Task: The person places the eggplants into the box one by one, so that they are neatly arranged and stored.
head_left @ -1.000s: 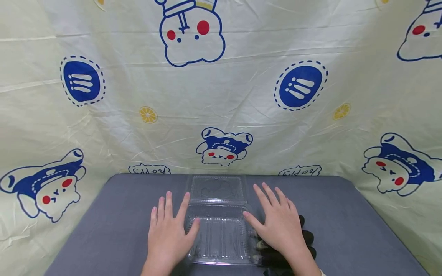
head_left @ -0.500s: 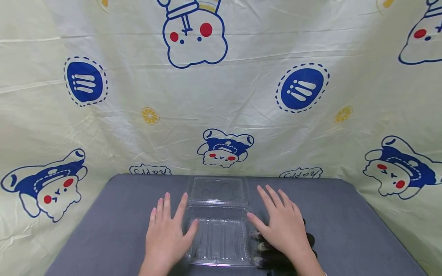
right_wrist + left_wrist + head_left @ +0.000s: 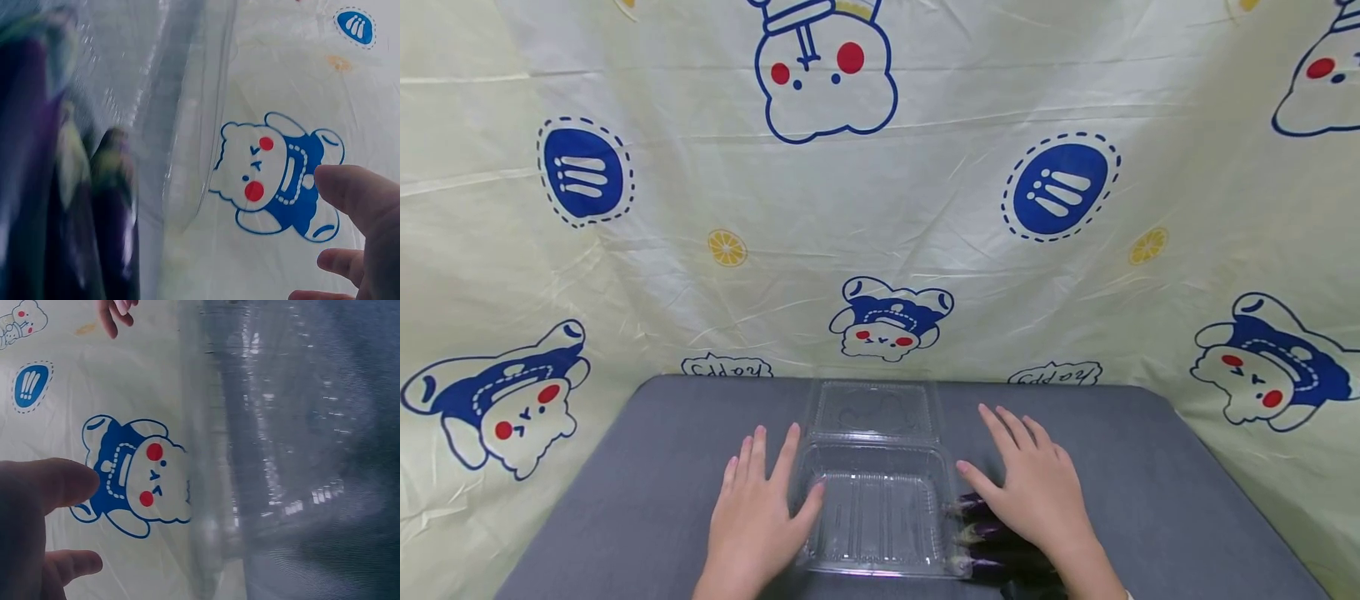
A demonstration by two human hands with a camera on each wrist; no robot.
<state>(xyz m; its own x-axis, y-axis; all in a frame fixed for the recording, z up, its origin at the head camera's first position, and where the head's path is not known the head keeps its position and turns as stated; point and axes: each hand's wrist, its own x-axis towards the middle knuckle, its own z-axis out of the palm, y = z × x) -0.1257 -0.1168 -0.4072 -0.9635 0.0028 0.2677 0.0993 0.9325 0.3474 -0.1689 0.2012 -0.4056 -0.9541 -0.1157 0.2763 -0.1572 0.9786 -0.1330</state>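
While the left hand (image 3: 756, 515) spreads released fingers by the left edge of the open clear container (image 3: 880, 521), the right hand (image 3: 1039, 490), fingers likewise spread and free, hovers near eggplants (image 3: 988, 533) on the gray tabletop's (image 3: 1172, 517) near right.

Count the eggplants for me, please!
3 show, side by side right of the clear box: the far eggplant, the middle eggplant and the near eggplant. The right hand may hide more.
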